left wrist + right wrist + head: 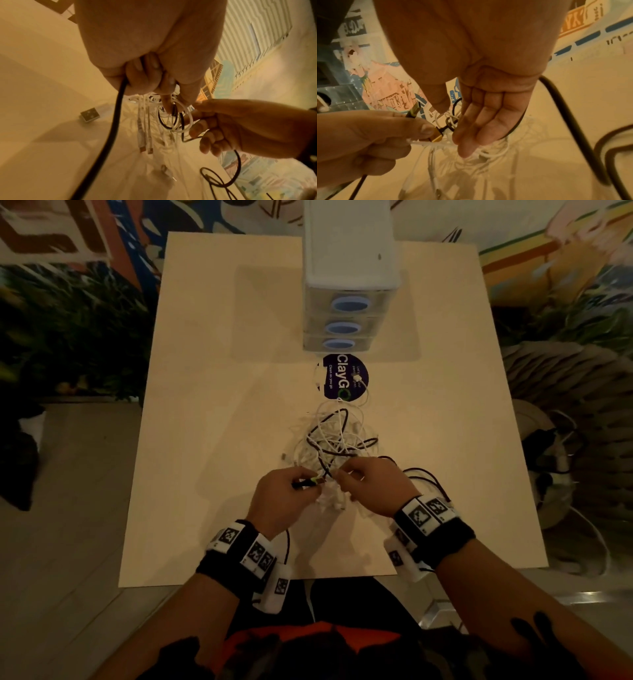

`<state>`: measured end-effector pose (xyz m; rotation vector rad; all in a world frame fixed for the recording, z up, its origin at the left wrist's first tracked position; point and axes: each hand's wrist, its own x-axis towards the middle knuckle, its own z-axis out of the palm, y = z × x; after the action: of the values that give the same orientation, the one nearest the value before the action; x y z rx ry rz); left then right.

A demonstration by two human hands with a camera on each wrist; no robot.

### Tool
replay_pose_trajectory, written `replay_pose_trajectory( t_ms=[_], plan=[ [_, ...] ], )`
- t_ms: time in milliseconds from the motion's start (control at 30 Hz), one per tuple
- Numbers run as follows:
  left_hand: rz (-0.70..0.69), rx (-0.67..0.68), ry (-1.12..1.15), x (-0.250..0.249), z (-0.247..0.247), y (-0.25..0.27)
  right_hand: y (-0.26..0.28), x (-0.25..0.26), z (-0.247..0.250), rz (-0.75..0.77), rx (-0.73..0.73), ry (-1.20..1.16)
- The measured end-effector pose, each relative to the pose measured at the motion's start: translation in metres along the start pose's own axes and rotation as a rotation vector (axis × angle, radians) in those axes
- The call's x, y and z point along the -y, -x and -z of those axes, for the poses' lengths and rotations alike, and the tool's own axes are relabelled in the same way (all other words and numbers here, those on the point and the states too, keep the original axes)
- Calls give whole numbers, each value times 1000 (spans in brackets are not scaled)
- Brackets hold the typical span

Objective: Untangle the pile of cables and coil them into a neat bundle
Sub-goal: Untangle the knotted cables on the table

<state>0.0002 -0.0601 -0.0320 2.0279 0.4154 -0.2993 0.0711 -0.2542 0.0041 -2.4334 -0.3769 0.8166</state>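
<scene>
Left hand point(279, 491) grip pinches black cable's gold plug point(437, 136), tip aimed right into white loop point(184, 121) pinched by right hand point(371, 486); tangle point(334, 436) lies beyond on worktop point(212, 405)

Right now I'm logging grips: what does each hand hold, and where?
Left hand pinches the black cable at its gold plug end; right hand pinches a white cable loop in the tangle.

Pale wooden bench point(212, 412). White three-drawer organizer point(349, 268) with blue round pulls stands at the far edge. Dark round "ClayGo" sticker point(337, 378) lies just in front of it. Painted mural wall point(68, 241) behind, grey floor point(68, 508) at left.
</scene>
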Motion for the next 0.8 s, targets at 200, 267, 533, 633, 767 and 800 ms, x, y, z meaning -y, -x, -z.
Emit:
replay_pose_trajectory(
  t_ms=[200,267,533,633,767,800],
  plan=[
    [27,50,265,-4,-6,5,-2,3,-10,-66,-35,-241],
    [21,64,238,-1,-9,6,-3,1,-12,-93,-78,-351],
    [-8,-34,48,-1,-14,10,-9,-13,-18,-193,-67,-538],
    [-25,-159,22,-7,-15,12,-9,-14,-20,-181,-54,-501],
    [3,-143,-6,-18,-13,5,-8,-15,-24,-144,-79,-380],
    [5,-121,-40,-18,-14,2,-7,-14,-25,-126,-96,-347]
  ],
)
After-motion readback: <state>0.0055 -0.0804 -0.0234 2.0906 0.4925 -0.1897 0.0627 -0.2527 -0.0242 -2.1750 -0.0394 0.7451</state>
